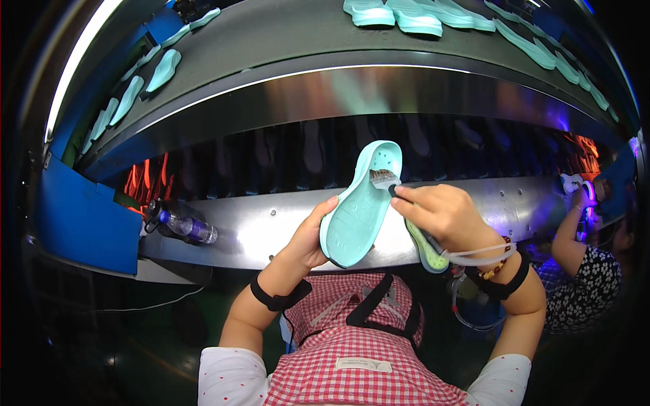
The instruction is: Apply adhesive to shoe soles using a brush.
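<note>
A mint-green shoe sole [353,220] is held up in front of me, tilted, its raised rim and small holes at the far end visible. My left hand [313,233] grips its left edge near the heel. My right hand [443,215] is closed round the dark handle of a brush [384,178]. The bristles touch or hover just over the sole's inside, toward the far end. A clear tube [482,257] runs beside my right wrist. Below the right hand a yellow-green, sole-shaped piece with a dark edge [428,249] shows in part.
A metal ledge [250,227] lies behind the sole, with a bottle [186,227] at its left. Beyond it, a dark conveyor belt [271,44] carries several mint soles [413,17]. Orange-lit openings [147,179] glow below the belt. At the right, another person's arm [570,233] works.
</note>
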The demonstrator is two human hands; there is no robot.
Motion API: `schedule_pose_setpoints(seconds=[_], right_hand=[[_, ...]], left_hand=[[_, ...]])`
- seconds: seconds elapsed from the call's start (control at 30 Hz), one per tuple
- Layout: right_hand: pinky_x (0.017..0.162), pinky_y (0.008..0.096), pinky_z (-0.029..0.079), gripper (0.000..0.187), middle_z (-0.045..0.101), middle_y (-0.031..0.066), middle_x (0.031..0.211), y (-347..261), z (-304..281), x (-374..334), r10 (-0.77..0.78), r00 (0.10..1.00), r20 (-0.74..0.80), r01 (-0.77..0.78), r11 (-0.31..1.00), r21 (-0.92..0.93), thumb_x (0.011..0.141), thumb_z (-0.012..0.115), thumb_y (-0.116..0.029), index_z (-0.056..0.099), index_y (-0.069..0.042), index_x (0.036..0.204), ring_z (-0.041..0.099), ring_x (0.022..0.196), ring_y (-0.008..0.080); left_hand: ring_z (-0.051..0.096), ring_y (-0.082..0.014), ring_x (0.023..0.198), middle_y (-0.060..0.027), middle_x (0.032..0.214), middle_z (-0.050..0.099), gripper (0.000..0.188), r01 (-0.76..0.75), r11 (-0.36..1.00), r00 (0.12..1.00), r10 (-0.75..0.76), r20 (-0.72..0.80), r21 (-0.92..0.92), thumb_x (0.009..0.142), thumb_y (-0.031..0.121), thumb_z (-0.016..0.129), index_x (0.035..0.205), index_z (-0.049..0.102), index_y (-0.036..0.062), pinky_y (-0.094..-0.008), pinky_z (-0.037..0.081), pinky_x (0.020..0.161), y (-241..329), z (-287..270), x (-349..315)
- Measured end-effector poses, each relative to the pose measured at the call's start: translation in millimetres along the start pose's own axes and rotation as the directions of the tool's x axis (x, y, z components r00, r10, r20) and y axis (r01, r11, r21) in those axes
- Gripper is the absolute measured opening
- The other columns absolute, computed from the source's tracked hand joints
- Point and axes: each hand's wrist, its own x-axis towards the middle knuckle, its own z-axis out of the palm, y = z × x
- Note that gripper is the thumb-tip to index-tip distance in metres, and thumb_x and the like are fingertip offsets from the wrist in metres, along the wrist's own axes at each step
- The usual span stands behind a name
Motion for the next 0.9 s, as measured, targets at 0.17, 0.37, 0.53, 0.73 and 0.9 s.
schedule_pose_setpoints(seconds=[0.17, 0.37, 0.53, 0.73, 0.9], right_hand=[[0.072, 0.0342, 0.049, 0.024, 0.057, 0.0174, 0.100, 2.1, -2.4, 1.2, 0.255, 0.962, 0.099, -0.274, 0.882, 0.385, 0.070, 0.059, -0.002, 0.061, -0.005, 0.094, 0.059, 0.085, 0.0309], [0.072, 0.0337, 0.048, 0.019, 0.056, 0.0203, 0.100, -16.8, -0.4, 7.0, 0.391, 0.910, 0.139, -0.412, 0.805, 0.428, 0.072, 0.061, -0.002, 0.062, -0.002, 0.091, 0.059, 0.082, 0.0298], [0.076, 0.0330, 0.046, 0.020, 0.059, 0.0197, 0.098, -15.2, 6.7, 2.5, 0.499, 0.861, 0.098, -0.486, 0.752, 0.444, 0.076, 0.060, -0.008, 0.062, -0.001, 0.094, 0.060, 0.084, 0.0294], [0.082, 0.0311, 0.044, 0.022, 0.059, 0.0208, 0.101, -12.0, 10.7, -1.1, 0.644, 0.735, 0.212, -0.606, 0.484, 0.632, 0.077, 0.058, -0.007, 0.062, -0.001, 0.098, 0.057, 0.095, 0.0291], [0.080, 0.0322, 0.045, 0.023, 0.058, 0.0228, 0.101, -21.5, 20.5, -3.4, 0.511, 0.858, 0.050, -0.462, 0.724, 0.512, 0.072, 0.060, -0.001, 0.062, -0.001, 0.095, 0.057, 0.094, 0.0307]], left_hand=[[0.059, -0.0274, 0.092, -0.0187, 0.111, 0.052, 0.049, 0.018, 0.999, 1.000, -0.018, 0.008, -0.044, 0.088, 0.034, 0.040, 0.123, 0.036, -0.0004, -0.0441, 0.052, 0.076, -4.5, -1.8, 0.0], [0.057, -0.0259, 0.097, -0.0180, 0.113, 0.050, 0.048, -0.030, 0.999, 0.998, 0.028, -0.048, -0.033, 0.089, 0.033, 0.039, 0.123, 0.036, 0.0001, -0.0399, 0.052, 0.078, -8.5, 3.5, -0.6], [0.057, -0.0294, 0.096, -0.0181, 0.113, 0.051, 0.051, -0.044, 0.999, 0.995, 0.047, -0.090, 0.031, 0.087, 0.036, 0.039, 0.124, 0.036, 0.0016, -0.0484, 0.049, 0.079, -10.3, 0.7, 1.0], [0.057, -0.0233, 0.097, -0.0156, 0.112, 0.052, 0.046, -0.041, 0.997, 0.997, 0.038, -0.062, -0.062, 0.089, 0.031, 0.040, 0.123, 0.036, 0.0000, -0.0370, 0.051, 0.079, -10.6, 3.9, -0.4], [0.058, -0.0251, 0.096, -0.0169, 0.112, 0.052, 0.048, -0.063, 0.997, 0.994, 0.060, -0.092, -0.035, 0.088, 0.033, 0.041, 0.122, 0.037, -0.0003, -0.0394, 0.051, 0.079, -11.7, 2.4, 0.6]])
